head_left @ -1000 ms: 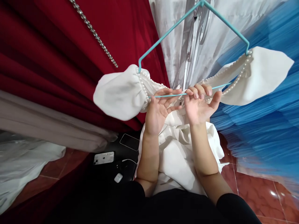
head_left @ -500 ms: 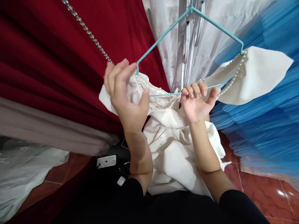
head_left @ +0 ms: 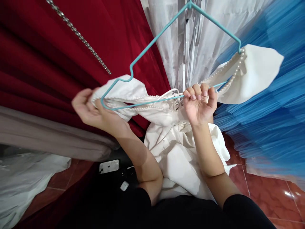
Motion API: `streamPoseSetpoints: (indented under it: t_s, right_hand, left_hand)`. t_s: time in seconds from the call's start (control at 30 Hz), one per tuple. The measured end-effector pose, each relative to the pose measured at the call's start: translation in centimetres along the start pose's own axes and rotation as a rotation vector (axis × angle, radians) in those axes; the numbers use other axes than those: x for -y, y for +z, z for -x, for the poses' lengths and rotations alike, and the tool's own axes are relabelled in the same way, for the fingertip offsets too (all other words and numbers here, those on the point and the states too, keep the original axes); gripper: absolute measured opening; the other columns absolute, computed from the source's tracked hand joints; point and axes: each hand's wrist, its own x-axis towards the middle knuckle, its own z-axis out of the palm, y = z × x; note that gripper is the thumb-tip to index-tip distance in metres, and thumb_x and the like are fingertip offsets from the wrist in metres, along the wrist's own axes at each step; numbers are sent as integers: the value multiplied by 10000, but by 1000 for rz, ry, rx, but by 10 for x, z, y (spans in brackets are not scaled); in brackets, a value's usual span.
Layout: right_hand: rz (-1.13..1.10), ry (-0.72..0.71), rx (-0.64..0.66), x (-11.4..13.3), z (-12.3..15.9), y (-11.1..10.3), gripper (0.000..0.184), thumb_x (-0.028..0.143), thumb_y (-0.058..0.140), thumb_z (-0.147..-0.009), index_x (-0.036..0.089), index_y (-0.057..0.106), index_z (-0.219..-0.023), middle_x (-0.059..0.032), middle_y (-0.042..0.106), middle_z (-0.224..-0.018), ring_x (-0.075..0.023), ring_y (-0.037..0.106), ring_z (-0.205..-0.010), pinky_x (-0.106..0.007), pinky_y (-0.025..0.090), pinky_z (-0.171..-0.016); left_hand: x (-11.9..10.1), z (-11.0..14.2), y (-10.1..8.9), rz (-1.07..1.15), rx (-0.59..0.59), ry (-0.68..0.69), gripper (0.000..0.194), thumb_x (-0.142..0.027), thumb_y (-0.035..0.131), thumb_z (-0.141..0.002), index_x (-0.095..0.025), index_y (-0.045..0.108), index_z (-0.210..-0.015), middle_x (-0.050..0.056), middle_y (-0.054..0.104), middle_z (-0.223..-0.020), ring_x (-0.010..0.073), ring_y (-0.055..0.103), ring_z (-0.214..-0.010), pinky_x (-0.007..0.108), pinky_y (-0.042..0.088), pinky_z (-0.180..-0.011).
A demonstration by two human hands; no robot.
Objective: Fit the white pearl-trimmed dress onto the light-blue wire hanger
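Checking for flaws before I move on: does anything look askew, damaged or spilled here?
The dress looks askew on the hanger: pearl trim sits at the right notch, but not at the left notch. No damage or spill shows.

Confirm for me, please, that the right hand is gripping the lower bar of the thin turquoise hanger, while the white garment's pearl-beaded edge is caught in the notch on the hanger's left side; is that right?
Not quite: the head view shows the white garment's pearl-beaded edge caught on the right side of the thin turquoise hanger. The right hand does grip its lower bar.
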Motion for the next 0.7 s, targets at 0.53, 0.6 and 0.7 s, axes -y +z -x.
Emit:
streamPoseSetpoints:
  t_s: [0.53,0.6,0.7]
  right_hand:
    - [-13,50,5,-3,4,-7,485,572,627,-849,248,346,-623,39,288,-618,-134,366,-598,-368,558,-771]
    - [-27,57,23,-4,7,-10,471,551,627,-857,248,352,-624,40,297,-619,-132,380,-602,-362,563,-792]
    - [20,44,30,-2,13,-11,443,553,597,-878,251,372,-643,41,333,-627,-129,427,-617,-363,578,-861]
  left_hand:
    - [-46,92,54,450,417,-517,152,-365,546,-994,-231,528,-926,-47,604,-632,177,731,-759,381,569,-953]
    - [-43,93,54,442,403,-531,107,-317,516,-979,-228,517,-920,-56,551,-592,155,687,-675,333,573,-868]
    - [-40,91,54,475,390,-532,72,-243,471,-950,-222,521,-904,-62,493,-550,145,625,-596,301,558,-772]
